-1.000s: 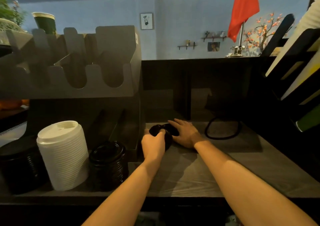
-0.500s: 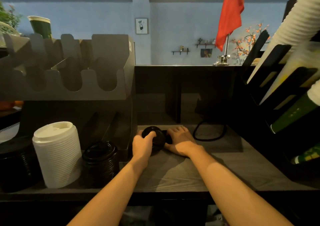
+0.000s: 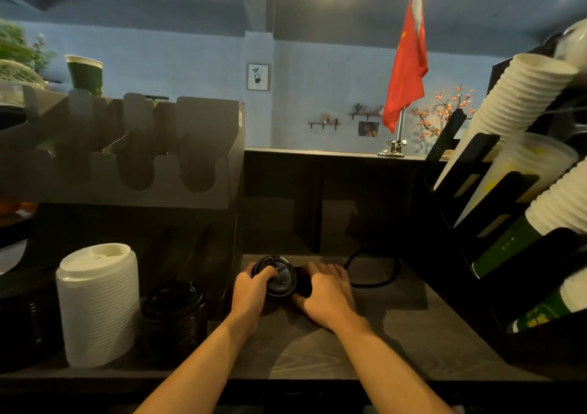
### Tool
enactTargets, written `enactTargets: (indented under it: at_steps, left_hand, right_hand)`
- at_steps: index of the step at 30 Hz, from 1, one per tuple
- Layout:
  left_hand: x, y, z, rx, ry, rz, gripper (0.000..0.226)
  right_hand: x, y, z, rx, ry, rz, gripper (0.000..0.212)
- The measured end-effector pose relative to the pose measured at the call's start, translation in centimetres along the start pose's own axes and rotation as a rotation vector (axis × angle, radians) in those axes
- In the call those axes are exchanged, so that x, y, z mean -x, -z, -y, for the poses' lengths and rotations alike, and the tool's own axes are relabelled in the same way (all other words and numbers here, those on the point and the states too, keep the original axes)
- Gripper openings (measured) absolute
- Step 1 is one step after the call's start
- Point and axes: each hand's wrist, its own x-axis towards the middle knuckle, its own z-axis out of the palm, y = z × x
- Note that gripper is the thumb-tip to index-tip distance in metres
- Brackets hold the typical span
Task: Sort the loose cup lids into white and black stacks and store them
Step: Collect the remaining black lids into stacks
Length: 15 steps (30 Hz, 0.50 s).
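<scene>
Black lids point(image 3: 279, 281), a short stack tipped up at the back of the bench point(image 3: 397, 334), are gripped by the left hand point(image 3: 251, 289), fingers curled over the rim. The right hand point(image 3: 327, 296) lies just beside, fingers spread, seemingly pressing another dark lid. Print on the green cups point(image 3: 508, 248) is too blurred to read.

Left hand point(image 3: 251, 289) grips black lid point(image 3: 280, 279) on counter point(image 3: 397, 334) — right hand point(image 3: 328, 294) flat beside it; white stack point(image 3: 98, 305), black stack point(image 3: 174, 313) at left.

Bare counter point(image 3: 397, 334) lies open between the grey organizer point(image 3: 127, 159) on the left and the cup rack point(image 3: 508, 223) on the right.
</scene>
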Motion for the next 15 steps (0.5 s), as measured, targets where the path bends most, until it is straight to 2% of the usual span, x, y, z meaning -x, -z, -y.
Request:
enactTargets:
  at_steps: [3,9,12,15]
  left_hand:
    - [0.44,0.13,0.04,0.018,-0.006,-0.012,0.028]
    - [1.02,0.54,-0.42,0.067,-0.018,-0.075,0.014]
    - [0.74,0.7,-0.1,0.051,-0.017,-0.092,0.024]
    - [0.26,0.56,0.17,0.002,-0.016,-0.098,0.03]
  right_hand:
    - [0.46,0.49,-0.32,-0.114,-0.048,-0.114,0.062]
    - [0.89,0.56,0.1,-0.312,-0.129,-0.046,0.068]
    - [0.69,0.4,-0.16,-0.423,-0.171,-0.065,0.057]
    - [0.38,-0.16,-0.4,-0.429,-0.187,-0.002,0.059]
